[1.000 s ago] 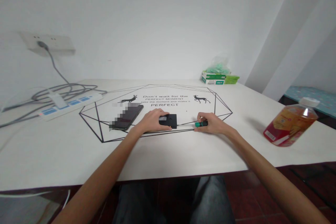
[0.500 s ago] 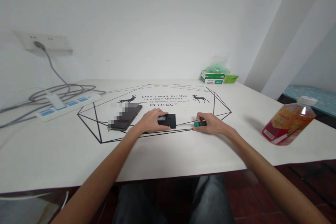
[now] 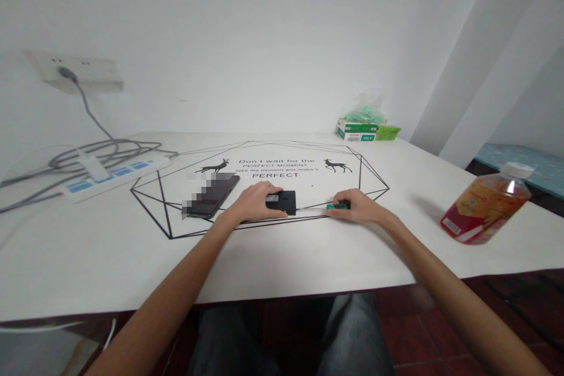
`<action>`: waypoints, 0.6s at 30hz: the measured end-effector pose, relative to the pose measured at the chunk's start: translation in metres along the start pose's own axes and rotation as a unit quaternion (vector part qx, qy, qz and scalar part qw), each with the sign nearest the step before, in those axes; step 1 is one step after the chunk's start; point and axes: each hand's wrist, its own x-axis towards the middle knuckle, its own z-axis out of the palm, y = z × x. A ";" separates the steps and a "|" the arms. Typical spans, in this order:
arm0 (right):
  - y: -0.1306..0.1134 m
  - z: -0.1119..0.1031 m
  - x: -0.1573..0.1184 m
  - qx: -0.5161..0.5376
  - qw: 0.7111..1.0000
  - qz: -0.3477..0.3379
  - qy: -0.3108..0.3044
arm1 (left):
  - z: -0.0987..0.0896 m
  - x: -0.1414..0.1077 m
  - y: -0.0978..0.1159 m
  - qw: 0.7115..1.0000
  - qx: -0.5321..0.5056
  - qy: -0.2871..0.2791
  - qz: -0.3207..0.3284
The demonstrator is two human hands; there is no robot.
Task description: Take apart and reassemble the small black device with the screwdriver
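Observation:
Near the middle of the table, my left hand (image 3: 258, 202) grips a small flat black box (image 3: 286, 202) by its left end, thumb on the near side and fingers on the far side. My right hand (image 3: 358, 206) is closed around the green and black handle of a screwdriver (image 3: 335, 207). The screwdriver lies level, its thin shaft pointing left to the right side of the box. Whether the tip touches or enters the box, I cannot tell. A dark phone (image 3: 214, 197), partly pixelated, lies left of my left hand.
A tilted-looking bottle of orange drink (image 3: 484, 205) stands at the right. To the left lie a white power strip (image 3: 118, 176) and coiled grey cables (image 3: 61, 158). Green and white boxes (image 3: 356, 129) with a plastic bag sit at the back right of the white table (image 3: 273, 264).
My right hand's fingers have shifted slightly around the screwdriver handle, now covering more of it. The left hand and the black box stay in place.

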 end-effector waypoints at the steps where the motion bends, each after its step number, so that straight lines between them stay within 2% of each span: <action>1: 0.000 0.000 0.000 0.005 1.000 -0.005 0.004 | 0.000 0.000 0.000 1.000 0.002 0.001 -0.001; 12: -0.005 0.003 -0.001 0.006 1.000 -0.014 0.000 | 0.001 0.000 -0.001 1.000 -0.004 0.004 0.001; 18: -0.005 -0.001 -0.001 0.009 1.000 0.006 -0.008 | 0.001 0.000 -0.002 1.000 -0.002 0.001 -0.003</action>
